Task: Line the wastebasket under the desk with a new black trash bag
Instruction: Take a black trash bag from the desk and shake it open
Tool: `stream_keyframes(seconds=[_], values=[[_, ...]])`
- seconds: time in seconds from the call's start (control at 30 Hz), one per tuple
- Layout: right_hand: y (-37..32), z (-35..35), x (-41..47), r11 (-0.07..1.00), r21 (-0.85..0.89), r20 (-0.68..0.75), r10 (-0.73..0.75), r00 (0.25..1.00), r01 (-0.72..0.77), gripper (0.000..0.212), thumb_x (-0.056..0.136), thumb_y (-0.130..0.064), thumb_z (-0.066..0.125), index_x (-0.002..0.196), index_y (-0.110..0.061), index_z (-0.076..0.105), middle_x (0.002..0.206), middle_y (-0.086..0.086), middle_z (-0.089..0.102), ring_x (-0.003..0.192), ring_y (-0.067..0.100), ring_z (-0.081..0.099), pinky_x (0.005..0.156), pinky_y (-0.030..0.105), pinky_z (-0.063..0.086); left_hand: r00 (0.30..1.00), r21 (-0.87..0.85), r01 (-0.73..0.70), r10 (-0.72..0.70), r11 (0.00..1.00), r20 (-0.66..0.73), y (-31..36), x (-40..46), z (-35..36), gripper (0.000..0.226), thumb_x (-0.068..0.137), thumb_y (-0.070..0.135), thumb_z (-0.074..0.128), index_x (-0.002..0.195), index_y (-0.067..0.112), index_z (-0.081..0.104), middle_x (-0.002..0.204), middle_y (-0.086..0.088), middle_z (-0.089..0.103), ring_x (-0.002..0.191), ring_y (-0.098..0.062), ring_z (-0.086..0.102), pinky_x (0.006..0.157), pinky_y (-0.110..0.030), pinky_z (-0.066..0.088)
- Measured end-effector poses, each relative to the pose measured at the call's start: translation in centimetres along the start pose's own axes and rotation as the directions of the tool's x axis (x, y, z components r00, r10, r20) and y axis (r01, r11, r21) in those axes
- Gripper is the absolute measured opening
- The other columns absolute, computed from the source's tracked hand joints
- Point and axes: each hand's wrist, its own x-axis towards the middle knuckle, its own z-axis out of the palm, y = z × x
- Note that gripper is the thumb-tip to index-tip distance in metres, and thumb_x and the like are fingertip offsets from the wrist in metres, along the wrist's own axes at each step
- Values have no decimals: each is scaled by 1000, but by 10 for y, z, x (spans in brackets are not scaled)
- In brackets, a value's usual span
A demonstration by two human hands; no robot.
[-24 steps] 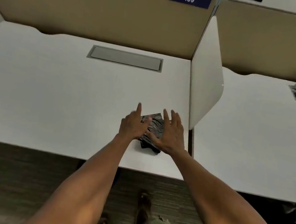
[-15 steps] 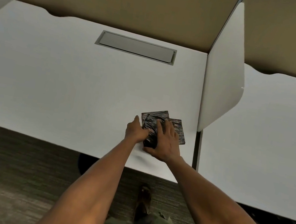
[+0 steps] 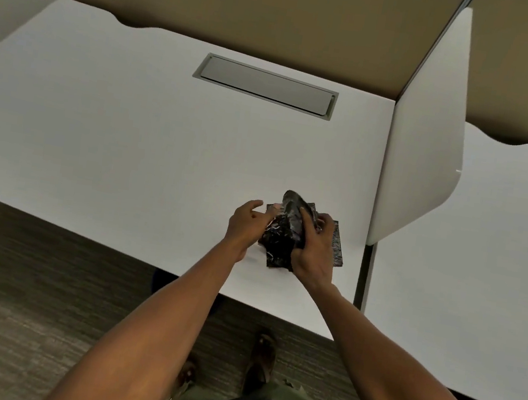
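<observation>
A folded black trash bag (image 3: pixel 283 233) is lifted off the white desk (image 3: pixel 127 145) near its front right corner. My right hand (image 3: pixel 311 251) grips the bag from the right, fingers curled over it. My left hand (image 3: pixel 247 223) holds its left side, thumb and fingers pinching the plastic. Another folded black bag (image 3: pixel 337 248) lies flat on the desk under and to the right of my right hand. A dark rounded shape (image 3: pixel 161 282) shows under the desk's front edge; I cannot tell whether it is the wastebasket.
A grey cable hatch (image 3: pixel 266 85) is set into the desk at the back. A white divider panel (image 3: pixel 422 138) stands on the right, with a second desk (image 3: pixel 483 284) beyond it. Tan partition walls (image 3: pixel 251 2) close the back. My shoes (image 3: pixel 261 360) stand on grey carpet.
Both hands have closed on the top black bag and raised it off the stack, bunching it up. The view has tilted down and moved closer to the desk.
</observation>
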Motion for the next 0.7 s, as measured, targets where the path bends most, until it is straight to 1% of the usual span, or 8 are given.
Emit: stream_keyframes(seconds=[0.1,0.17,0.23,0.3,0.37,0.43,0.57,0.7], values=[[-17,-18,3,978,205,-112,-15,994,37,83,74,-5,46,154,-23,42,136,10,37,112,23,47,94,27,47,1000,-3,6,-6,1000,-6,-3,-3,-18,74,86,66,65,143,20,57,120,6,66,128,-24,58,111,-50,48],[-29,-31,5,922,383,-150,2,989,56,61,91,-12,48,152,-18,45,130,8,47,113,18,49,94,15,41,999,-48,18,-16,999,47,1,-9,-28,75,86,68,65,143,20,57,134,2,64,129,-22,58,110,-48,48],[-44,-43,6,755,656,-81,89,993,-14,40,104,-24,54,143,-19,55,129,2,64,120,18,61,100,22,49,989,-118,4,13,993,147,9,-22,-37,70,82,73,65,135,27,64,132,4,71,121,-17,65,98,-39,52],[-56,-51,5,494,858,58,177,983,-140,23,102,-25,60,124,-27,68,117,-6,77,113,15,72,89,28,61,969,-176,-37,78,984,234,16,-39,-46,58,79,74,67,123,36,71,121,11,77,112,-10,72,82,-26,55],[-67,-56,4,313,927,146,205,968,-206,16,100,-22,64,112,-28,72,108,-7,81,105,14,75,76,26,62,952,-240,-77,143,968,270,16,-52,-58,50,83,64,72,126,38,70,123,10,77,112,-7,73,78,-19,57],[-73,-60,5,193,951,197,214,957,-240,17,98,-20,65,113,-23,72,110,0,81,103,19,77,76,32,62,945,-298,-106,190,949,267,14,-62,-72,51,84,50,78,131,32,68,125,2,76,115,-14,73,84,-25,59],[-86,-62,4,134,952,243,219,945,-276,25,96,-19,68,121,-15,69,113,9,79,108,28,75,85,44,62,950,-195,-246,276,949,147,12,-77,-101,33,85,32,82,116,21,77,110,-5,81,107,-25,76,80,-28,60],[-101,-51,-1,290,924,206,173,963,-250,37,91,-32,77,124,-17,70,116,10,78,109,32,74,90,49,61,930,123,-336,350,934,-110,22,-97,-131,38,78,57,79,90,21,81,83,3,80,83,-13,77,71,-31,58]])
